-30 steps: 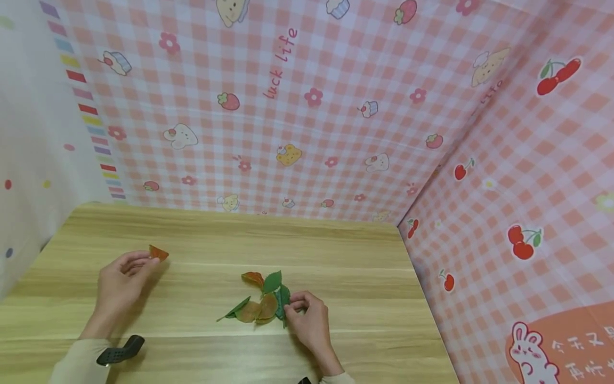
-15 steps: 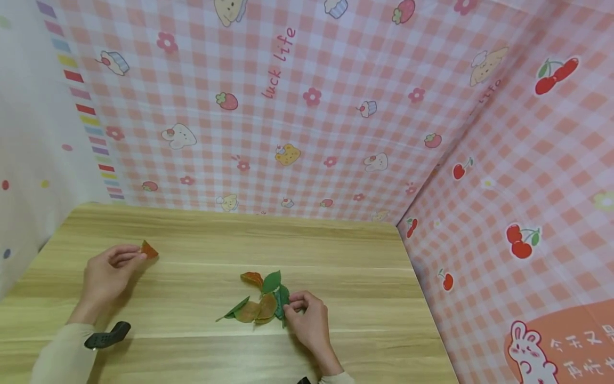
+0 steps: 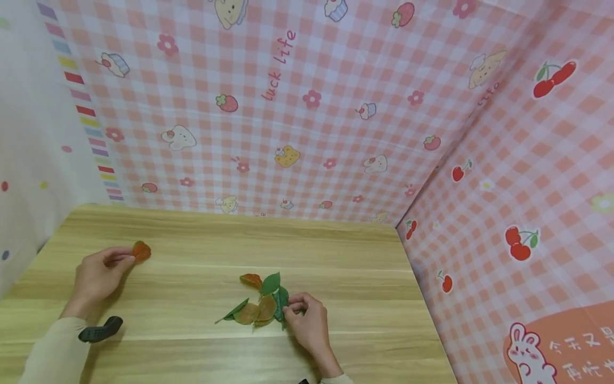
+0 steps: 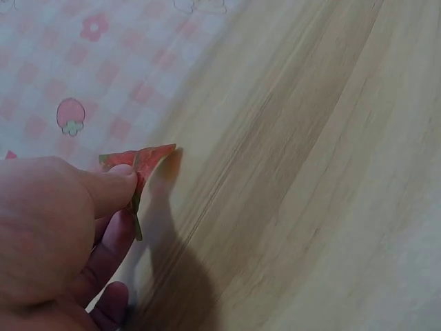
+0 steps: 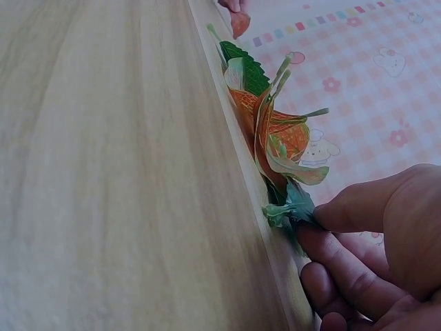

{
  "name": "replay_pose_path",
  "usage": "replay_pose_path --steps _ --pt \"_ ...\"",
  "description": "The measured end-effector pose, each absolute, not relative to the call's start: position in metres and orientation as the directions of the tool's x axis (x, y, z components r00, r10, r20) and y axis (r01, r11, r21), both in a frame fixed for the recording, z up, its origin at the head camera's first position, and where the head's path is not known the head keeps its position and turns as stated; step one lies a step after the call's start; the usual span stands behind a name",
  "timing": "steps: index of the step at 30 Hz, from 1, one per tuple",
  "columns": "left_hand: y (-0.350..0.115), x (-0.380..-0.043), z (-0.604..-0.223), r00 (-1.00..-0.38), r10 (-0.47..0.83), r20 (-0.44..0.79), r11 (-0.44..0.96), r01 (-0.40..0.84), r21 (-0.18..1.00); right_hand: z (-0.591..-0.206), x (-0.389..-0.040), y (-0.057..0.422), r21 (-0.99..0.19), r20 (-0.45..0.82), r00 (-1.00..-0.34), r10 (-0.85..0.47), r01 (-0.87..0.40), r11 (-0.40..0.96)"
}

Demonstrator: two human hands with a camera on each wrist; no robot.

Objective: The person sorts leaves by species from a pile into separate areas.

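My left hand (image 3: 101, 273) pinches an orange-red leaf (image 3: 141, 252) between thumb and fingertips at the left of the table. In the left wrist view that leaf (image 4: 146, 165) looks folded, with a greenish edge, and casts a shadow on the wood. My right hand (image 3: 308, 321) pinches a dark green leaf (image 5: 298, 205) at the right side of a small pile. The pile holds a serrated green leaf (image 3: 271, 284), brownish-orange leaves (image 3: 266, 308), a red-orange leaf (image 3: 251, 280) and, at its left end, a green leaf with a stem (image 3: 237, 309).
The wooden table (image 3: 192, 298) runs back to a pink checked cloth (image 3: 307, 128) with printed cartoons. More checked cloth (image 3: 499, 202) closes off the right side, and a white dotted cloth (image 3: 33, 160) the left. A black strap (image 3: 101, 330) sits on the left wrist.
My left hand has moved left with the orange-red leaf, which has turned to show a rounder face. The right hand and the pile have stayed in place.
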State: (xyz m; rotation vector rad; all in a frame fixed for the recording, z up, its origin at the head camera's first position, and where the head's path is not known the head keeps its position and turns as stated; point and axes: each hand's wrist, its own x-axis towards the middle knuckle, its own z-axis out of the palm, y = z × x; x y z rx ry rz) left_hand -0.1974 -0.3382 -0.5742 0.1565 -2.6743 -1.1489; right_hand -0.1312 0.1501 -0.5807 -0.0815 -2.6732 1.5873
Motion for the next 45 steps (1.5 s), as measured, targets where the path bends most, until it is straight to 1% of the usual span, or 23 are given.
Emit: replay_pose_path --steps 8,20,35,41,45 --pt "-0.351 -0.206 -0.579 -0.954 -0.222 0.200 0.698 -0.012 0.716 -0.582 -0.131 0.150 -0.880 0.000 -0.998 0.068 0.032 0.474" --pt "-0.361 -0.203 -0.588 -0.974 -0.152 0.168 0.677 0.021 0.736 -0.584 -0.130 0.152 -0.879 0.011 -0.998 0.069 0.023 0.477" --pt "-0.365 -0.201 -0.594 -0.976 -0.172 0.134 0.660 -0.013 0.751 -0.577 -0.130 0.151 -0.890 -0.015 -0.999 0.051 0.036 0.454" --pt "-0.365 -0.202 -0.593 -0.975 -0.184 0.124 0.661 -0.029 0.750 -0.571 -0.131 0.154 -0.916 -0.032 -0.998 0.062 0.054 0.397" --pt "-0.363 -0.203 -0.592 -0.973 -0.182 0.140 0.665 -0.017 0.746 -0.566 -0.131 0.158 -0.936 -0.046 -0.997 0.064 0.065 0.345"
